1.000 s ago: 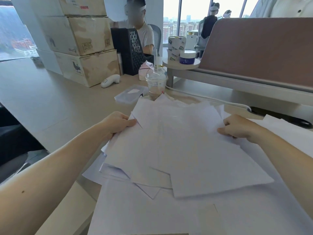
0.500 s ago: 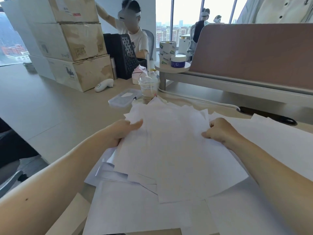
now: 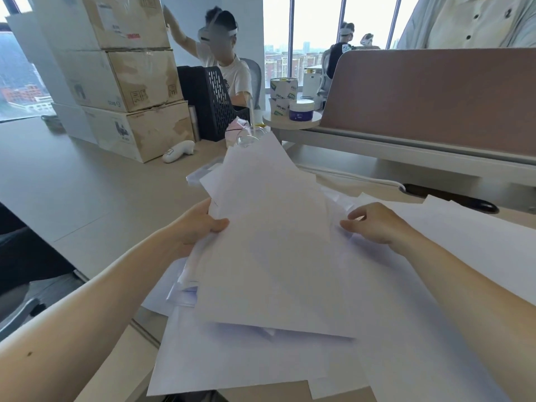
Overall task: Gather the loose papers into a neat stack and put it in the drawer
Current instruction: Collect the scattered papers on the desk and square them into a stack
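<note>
- The drawer named in the task does not show anywhere in the view.
- A raised bundle of loose papers (image 3: 269,236) hides most of a clear plastic cup (image 3: 246,137) behind it; only the cup's rim and straw show above the top corner of the sheets.
- A clear flat container (image 3: 200,172) at the far left edge of the bundle is mostly covered, so its shape is hard to make out.
- How many sheets are in the bundle cannot be counted; offset edges and corners show at its lower left and upper right, so it is not yet squared.
- The bundle lies over the middle of the desk (image 3: 72,192), tilted up at its far end, with its long axis running from the person away toward the cup and one corner pointing up and away.
- More white sheets (image 3: 452,236) lie flat on the desk under and to the right of the bundle, some cut off by the lower edge of the view.
- The left hand (image 3: 200,224) reaches in from the lower left, forearm bare, and grips the left edge of the bundle, thumb on top and fingers hidden beneath.
- The right hand (image 3: 374,224) comes from the lower right, knuckles up, fingers loosely curled with their tips at the bundle's right edge; whether it pinches the sheets or only touches them I cannot tell.
</note>
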A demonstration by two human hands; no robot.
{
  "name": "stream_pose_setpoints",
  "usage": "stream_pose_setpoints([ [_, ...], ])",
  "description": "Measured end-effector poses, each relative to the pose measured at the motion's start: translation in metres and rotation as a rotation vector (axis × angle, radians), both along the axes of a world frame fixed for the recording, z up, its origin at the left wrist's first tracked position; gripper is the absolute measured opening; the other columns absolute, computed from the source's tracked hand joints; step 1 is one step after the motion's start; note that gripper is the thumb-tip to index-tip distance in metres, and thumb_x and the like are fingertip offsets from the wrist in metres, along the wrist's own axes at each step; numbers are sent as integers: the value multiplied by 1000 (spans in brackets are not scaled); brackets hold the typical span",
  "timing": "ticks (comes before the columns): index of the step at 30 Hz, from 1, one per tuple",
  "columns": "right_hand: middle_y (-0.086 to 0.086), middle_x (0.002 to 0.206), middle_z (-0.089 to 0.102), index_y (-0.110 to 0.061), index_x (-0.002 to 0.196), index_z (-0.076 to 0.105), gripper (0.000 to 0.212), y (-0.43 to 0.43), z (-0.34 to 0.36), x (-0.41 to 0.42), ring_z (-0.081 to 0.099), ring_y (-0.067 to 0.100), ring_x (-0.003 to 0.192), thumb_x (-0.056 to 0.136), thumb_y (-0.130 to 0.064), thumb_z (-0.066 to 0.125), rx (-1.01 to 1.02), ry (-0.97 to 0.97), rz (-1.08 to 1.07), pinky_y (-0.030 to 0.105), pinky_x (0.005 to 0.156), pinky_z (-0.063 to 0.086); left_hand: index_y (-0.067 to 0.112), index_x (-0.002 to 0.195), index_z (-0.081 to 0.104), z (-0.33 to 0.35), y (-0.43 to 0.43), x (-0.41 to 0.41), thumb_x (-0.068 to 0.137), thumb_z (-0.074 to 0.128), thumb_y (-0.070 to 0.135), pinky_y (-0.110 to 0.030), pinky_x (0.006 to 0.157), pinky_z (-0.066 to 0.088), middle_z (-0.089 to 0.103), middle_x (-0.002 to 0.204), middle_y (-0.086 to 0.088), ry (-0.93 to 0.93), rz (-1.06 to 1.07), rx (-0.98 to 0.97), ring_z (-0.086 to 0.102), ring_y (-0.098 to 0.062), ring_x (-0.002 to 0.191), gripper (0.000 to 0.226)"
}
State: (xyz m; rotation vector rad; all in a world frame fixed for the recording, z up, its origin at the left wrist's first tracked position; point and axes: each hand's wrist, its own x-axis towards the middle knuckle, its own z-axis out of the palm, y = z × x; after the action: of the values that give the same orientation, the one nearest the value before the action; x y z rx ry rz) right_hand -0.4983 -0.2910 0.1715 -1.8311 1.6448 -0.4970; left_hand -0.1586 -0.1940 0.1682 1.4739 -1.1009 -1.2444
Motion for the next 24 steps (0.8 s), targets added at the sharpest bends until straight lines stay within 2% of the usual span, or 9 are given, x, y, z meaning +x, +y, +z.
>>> stream_pose_setpoints([
  [3,8,131,59,-17,137,54,56,3,3,1,55,24,107,88,-42,67,4,-7,25,31,87,38,17,127,59,0,1,5,95,55,-4,-50,86,55,71,118,-13,20,-24,21,69,-36,104,38],
  [5,7,122,61,-21,133,55,52,4,7,3,56,24,100,87,-40,69,33,-29,19,31,82,39,16,125,61,1,3,7,95,55,-3,-48,83,56,72,116,-13,45,-42,26,70,-36,103,36],
  [8,7,73,57,-15,79,63,12,5,8,6,49,26,67,82,-24,70,57,-39,19,28,61,32,17,123,62,1,4,7,96,54,-2,-47,85,56,72,115,-11,24,1,-5,69,-33,100,34],
  [10,7,54,41,-8,57,48,33,7,8,7,35,23,54,81,-10,70,128,-97,-15,27,51,26,16,126,61,1,2,8,96,53,-2,-46,88,54,70,119,-13,1,87,-27,67,-32,98,36],
  [13,2,43,38,-11,55,44,41,20,6,13,36,16,40,83,3,71,271,-207,-57,18,39,26,13,125,60,-1,0,9,97,52,-1,-39,72,58,71,111,-12,71,120,-11,70,-27,85,32],
  [16,7,58,52,-2,79,65,9,46,8,29,44,9,37,85,-1,71,459,-259,90,17,35,36,15,115,64,-5,1,5,94,62,7,-29,56,58,77,93,-3,-54,41,50,75,-18,73,22],
  [18,14,72,58,3,99,68,21,57,13,37,50,11,41,86,-12,73,545,-243,186,20,38,42,14,112,64,-7,-2,7,86,74,11,-28,57,58,76,96,-4,-238,47,41,75,-17,73,28],
  [21,13,68,62,1,91,67,27,60,15,36,55,14,44,86,-24,75,406,-193,100,23,44,52,11,114,61,-3,-2,17,73,84,8,-35,67,61,74,93,-7,-354,130,27,74,-20,75,46],
  [24,18,78,66,10,93,69,28,55,8,32,64,25,56,83,-15,76,215,-216,-102,39,69,63,10,107,66,-3,-3,27,79,80,12,-30,73,59,74,81,0,-509,138,67,72,-16,71,31],
])
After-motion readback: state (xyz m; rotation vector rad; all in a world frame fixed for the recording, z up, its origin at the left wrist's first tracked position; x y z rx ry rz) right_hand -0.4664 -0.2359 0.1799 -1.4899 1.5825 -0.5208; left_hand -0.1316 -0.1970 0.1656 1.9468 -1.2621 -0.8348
